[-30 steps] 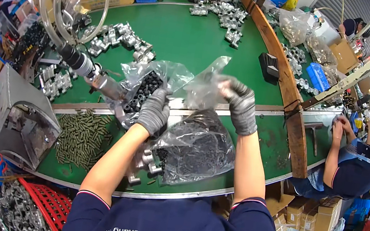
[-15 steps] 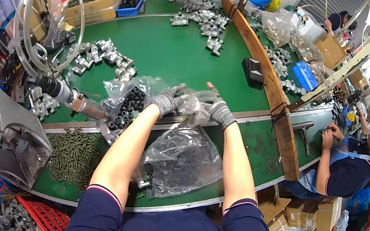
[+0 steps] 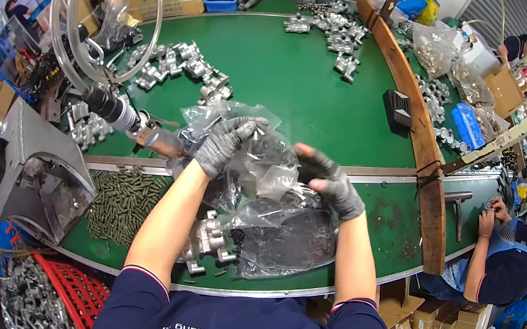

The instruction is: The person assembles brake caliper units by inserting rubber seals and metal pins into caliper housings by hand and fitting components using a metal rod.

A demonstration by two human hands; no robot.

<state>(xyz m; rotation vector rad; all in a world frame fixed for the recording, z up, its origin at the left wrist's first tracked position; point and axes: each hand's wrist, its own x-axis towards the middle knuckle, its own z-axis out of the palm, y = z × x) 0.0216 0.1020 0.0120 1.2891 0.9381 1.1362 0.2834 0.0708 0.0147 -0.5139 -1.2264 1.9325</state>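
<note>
My left hand [image 3: 224, 146], in a grey fingerless glove, grips the crumpled upper part of a clear plastic bag [image 3: 269, 172]. Small black parts fill the bag's lower end, which lies flat on the green bench. To its right, my right hand [image 3: 337, 187] is gloved too, its thumb and fingers spread beside the plastic and holding nothing. Another clear bag of black parts [image 3: 226, 192] is partly hidden behind my left wrist. Silver metal castings [image 3: 213, 238] lie between my left forearm and the filled bag.
Ridged greenish pins [image 3: 125, 203] are heaped on the left, by a metal chute [image 3: 34, 176]. A hose-fed tool [image 3: 113, 112] juts in from the left. More castings [image 3: 179, 65] lie beyond. A wooden board [image 3: 434, 198] edges the right, near a hammer [image 3: 458, 209] and a co-worker [image 3: 517, 260].
My right hand has let go of the gathered bag neck and spread its fingers. The bag top has loosened and widened. The whole view has shifted, and castings beside my left forearm show more.
</note>
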